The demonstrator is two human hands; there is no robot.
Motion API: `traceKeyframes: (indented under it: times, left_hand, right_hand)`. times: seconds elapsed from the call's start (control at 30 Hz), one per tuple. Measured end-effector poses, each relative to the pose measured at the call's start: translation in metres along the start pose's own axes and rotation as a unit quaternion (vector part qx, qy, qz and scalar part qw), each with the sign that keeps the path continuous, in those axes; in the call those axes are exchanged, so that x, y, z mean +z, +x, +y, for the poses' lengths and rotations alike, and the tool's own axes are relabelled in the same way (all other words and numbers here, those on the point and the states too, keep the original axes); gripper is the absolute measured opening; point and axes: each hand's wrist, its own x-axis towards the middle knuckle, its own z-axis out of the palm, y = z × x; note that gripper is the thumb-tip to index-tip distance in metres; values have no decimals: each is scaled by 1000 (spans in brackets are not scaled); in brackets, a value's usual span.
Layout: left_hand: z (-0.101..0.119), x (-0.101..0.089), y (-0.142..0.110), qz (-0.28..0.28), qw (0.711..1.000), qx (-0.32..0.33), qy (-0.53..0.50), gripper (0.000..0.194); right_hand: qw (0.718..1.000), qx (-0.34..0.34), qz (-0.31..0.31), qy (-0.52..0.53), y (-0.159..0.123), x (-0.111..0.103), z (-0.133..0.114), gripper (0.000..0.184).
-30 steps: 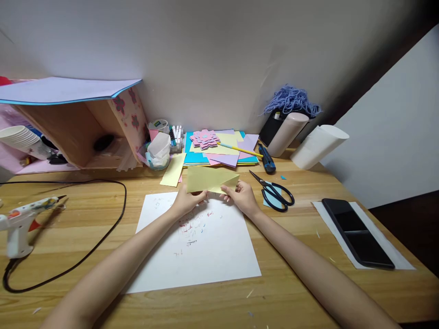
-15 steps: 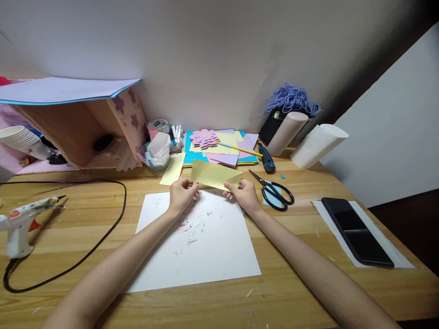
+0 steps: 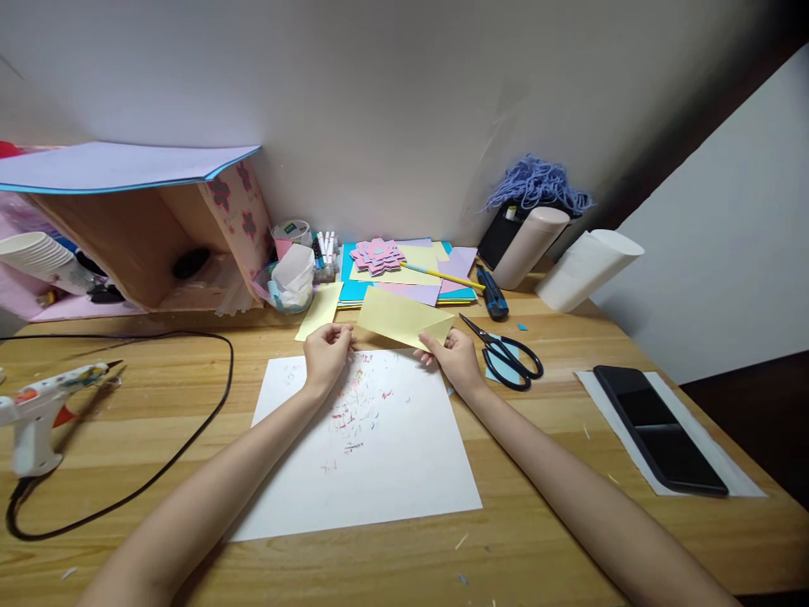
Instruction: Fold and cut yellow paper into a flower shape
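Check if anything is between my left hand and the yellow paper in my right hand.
Nothing visible stands between your left hand and the yellow paper; its left corner is right beside your fingertips. The scissors lie on the far side of your right hand, out of the way.

The pale yellow paper (image 3: 395, 317) is oblong, with a slanting fold line near its right end; it's up above the counter (image 3: 392, 565). Its long edges slope down rightward.

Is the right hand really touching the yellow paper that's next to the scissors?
Touching. The head view shows it: the thumb of the right hand lies over the lower edge of the yellow paper, towards its right end.
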Motion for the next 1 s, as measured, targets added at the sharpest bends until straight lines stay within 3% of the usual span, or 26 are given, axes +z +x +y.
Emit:
traceKeyframes:
  times: [0.13, 0.23, 0.33, 0.4, 0.5, 0.77, 0.93, 1.0]
  left_hand:
    - [1, 0, 2, -15, 1000, -6, -14, 20]
    - [4, 2, -3, -139, 989, -20, -54, 33]
    - [8, 5, -9, -252, 963, -40, -87, 45]
    - [9, 5, -11, -267, 958, -49, -92, 47]
    - [8, 5, -10, -267, 958, -53, -92, 49]
    - [7, 2, -6, -292, 936, -100, -171, 31]
    - [14, 1, -9, -351, 866, -171, -311, 39]
    - [15, 0, -8, -350, 847, -206, -344, 43]
  right_hand:
    - [1000, -17, 12, 22, 2, -2, 2, 33]
    - [996, -76, 34, -35, -1, -2, 3, 30]
    - [967, -199, 24, -156, -7, -1, 1, 21]
    - [940, -267, 12, -213, -10, 0, -1, 14]
    - [924, -301, 2, -237, -13, 0, -3, 9]
    - [951, -263, -39, -154, -16, 1, -2, 23]
    - [974, -160, -135, -85, -16, 5, 3, 33]
    - [979, -105, -166, -58, -15, 6, 4, 31]
